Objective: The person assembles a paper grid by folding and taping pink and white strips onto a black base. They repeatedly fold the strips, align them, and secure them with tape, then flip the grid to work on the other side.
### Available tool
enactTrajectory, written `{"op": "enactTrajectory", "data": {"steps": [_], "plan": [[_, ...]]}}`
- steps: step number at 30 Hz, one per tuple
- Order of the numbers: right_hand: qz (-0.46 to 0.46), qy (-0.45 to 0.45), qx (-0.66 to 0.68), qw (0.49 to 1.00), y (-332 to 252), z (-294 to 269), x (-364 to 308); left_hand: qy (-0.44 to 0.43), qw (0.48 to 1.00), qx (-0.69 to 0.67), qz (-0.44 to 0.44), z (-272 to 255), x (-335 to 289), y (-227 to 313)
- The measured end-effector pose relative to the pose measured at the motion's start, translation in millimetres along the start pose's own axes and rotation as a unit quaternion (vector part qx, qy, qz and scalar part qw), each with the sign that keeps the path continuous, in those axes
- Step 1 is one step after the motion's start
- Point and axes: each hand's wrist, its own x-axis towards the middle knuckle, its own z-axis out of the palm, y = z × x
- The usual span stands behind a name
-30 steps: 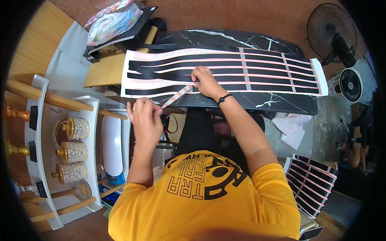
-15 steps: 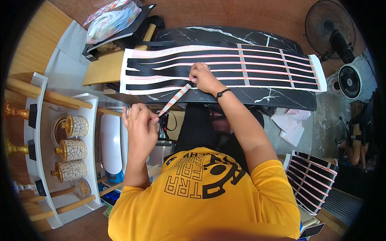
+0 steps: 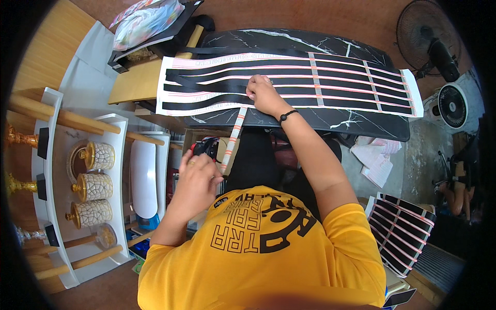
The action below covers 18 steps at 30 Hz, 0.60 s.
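Observation:
A long panel of black bands and white, pink-edged strips [image 3: 289,82] lies across the black marble-patterned table. My right hand [image 3: 263,93] rests on its middle, fingers closed on the near bands where a striped strip crosses; the fingertips are partly hidden. From there the narrow white-and-orange striped strip [image 3: 235,135] runs over the near table edge, down to the left. My left hand [image 3: 199,178] is at its lower end, fingers curled together, their grip partly hidden. Similar pale cross strips [image 3: 316,77] pass through the right half of the panel. Loose black bands [image 3: 206,83] overlap at its left.
At the left stands a white shelf [image 3: 121,170] with patterned jars [image 3: 95,186]. A box with a red-and-black object [image 3: 204,144] sits below the table edge. Fans [image 3: 451,105] stand at the right. A second woven panel [image 3: 400,232] lies lower right, near crumpled paper [image 3: 377,160].
My left hand has moved down and right, toward me, and the striped strip has swung from a slant to a steeper line. My right hand stays on the panel.

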Motion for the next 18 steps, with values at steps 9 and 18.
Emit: {"op": "enactTrajectory", "data": {"steps": [9, 18], "plan": [[0.032, 0.003, 0.079, 0.996, -3, -8, 2, -0.324, 0.865, -0.322, -0.207, 87, -23, -68], [0.023, 0.008, 0.096, 0.995, -5, -10, 1, -0.368, 0.788, -0.261, -0.419, 149, -72, -204]]}}
